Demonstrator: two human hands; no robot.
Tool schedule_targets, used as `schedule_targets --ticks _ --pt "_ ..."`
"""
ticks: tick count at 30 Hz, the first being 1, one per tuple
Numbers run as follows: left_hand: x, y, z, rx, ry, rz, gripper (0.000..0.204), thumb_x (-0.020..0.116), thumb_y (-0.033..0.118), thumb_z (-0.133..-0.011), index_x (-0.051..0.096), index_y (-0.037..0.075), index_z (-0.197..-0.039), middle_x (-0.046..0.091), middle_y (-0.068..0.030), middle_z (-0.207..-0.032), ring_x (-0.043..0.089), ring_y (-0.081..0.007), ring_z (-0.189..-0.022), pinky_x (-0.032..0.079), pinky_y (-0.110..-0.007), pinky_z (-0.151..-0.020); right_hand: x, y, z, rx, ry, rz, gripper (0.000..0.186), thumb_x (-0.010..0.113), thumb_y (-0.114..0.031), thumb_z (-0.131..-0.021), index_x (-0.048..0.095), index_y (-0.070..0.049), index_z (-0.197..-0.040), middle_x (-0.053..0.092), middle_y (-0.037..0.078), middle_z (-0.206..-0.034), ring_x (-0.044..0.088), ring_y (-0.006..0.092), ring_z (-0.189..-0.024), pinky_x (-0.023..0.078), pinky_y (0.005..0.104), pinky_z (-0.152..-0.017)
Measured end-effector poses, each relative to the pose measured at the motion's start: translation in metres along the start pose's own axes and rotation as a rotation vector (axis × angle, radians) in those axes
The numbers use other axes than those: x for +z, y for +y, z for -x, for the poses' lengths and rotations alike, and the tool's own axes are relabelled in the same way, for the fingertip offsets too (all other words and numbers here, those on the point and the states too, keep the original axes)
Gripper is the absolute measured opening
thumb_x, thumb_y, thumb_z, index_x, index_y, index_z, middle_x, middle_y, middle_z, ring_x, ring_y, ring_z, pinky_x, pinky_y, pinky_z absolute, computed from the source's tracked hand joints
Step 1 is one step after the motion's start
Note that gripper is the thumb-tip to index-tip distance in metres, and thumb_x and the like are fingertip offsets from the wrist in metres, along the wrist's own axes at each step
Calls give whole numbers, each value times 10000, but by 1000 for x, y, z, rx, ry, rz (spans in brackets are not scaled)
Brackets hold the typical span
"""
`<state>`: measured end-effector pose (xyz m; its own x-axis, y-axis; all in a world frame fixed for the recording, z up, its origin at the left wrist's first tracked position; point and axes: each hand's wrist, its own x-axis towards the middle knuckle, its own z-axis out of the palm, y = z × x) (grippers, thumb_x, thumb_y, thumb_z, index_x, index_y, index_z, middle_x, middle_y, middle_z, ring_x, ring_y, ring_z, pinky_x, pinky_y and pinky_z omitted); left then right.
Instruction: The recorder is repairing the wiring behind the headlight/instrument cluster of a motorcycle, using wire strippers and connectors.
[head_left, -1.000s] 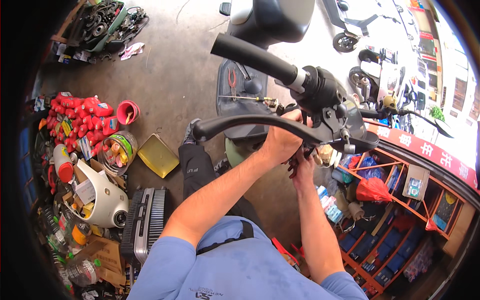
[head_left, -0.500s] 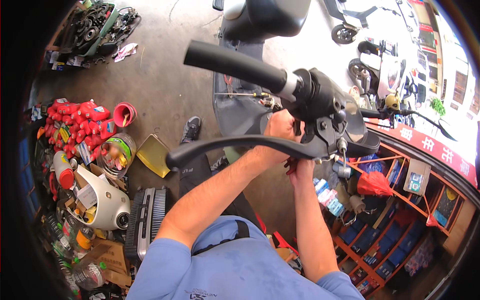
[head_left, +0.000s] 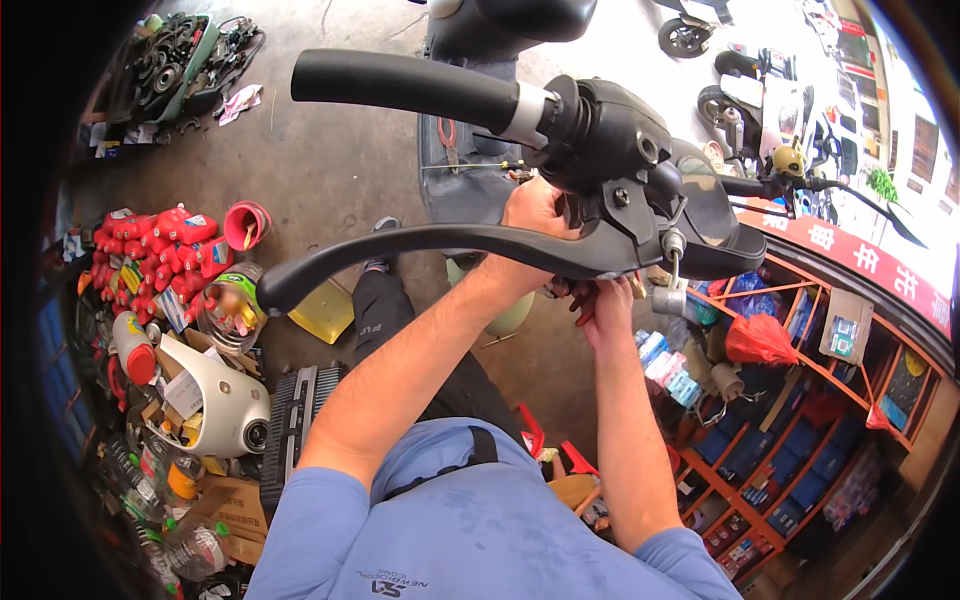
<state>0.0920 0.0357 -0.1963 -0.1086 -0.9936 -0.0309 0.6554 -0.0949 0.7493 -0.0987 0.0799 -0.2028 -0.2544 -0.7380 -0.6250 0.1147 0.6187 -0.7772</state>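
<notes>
A scooter's handlebar fills the middle: a black grip, a switch housing and a long brake lever. My left hand is curled just below the switch housing, behind the lever, its fingertips hidden by the housing. My right hand is underneath the lever mount, fingers bent around small dark parts that I cannot make out. On the scooter's floorboard, beyond my left hand, lie red-handled pliers and a screwdriver.
Red bottles, a pink bucket, a yellow pan and a white body panel crowd my left. An orange rack stands at right, parked scooters beyond, loose engine parts at the upper left.
The handlebar has swung leftward and higher in the view, with its grip further left. My left hand has shifted up and left with it, and my right hand has moved slightly upward.
</notes>
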Motion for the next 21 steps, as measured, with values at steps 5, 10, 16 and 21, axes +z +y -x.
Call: schedule_targets --ticks 5,10,16,21 --pt "1 -7 8 248 199 -460 148 650 115 -768 599 -13 -823 578 -85 -720 536 -172 -639 446 -313 -595 3 -12 2 57 -42 12 115 544 -121 -922 536 -18 -871 528 37 -661 499 120 -464 413 219 -351" --pt "4 -13 12 422 124 -811 141 559 77 -896 604 20 -1017 614 -40 -911 567 -120 -756 463 -270 -669 -3 -31 13 97 -10 247 132 542 -144 -928 561 -14 -933 569 38 -739 542 106 -566 465 231 -439" --pt "51 3 4 -33 204 -341 194 541 91 -919 583 17 -1094 609 -27 -885 513 -53 -678 442 -206 -615 -25 -30 39 107 -64 -86 161 526 -132 -913 567 -22 -1024 602 54 -815 583 126 -695 506 276 -580" --pt "73 10 1 -35 235 -478 223 574 149 -915 608 27 -1099 623 -17 -904 543 -57 -673 418 -194 -621 -51 -13 52 107 -172 -278 212 497 -172 -937 533 -85 -1127 612 62 -894 594 153 -720 526 325 -659"
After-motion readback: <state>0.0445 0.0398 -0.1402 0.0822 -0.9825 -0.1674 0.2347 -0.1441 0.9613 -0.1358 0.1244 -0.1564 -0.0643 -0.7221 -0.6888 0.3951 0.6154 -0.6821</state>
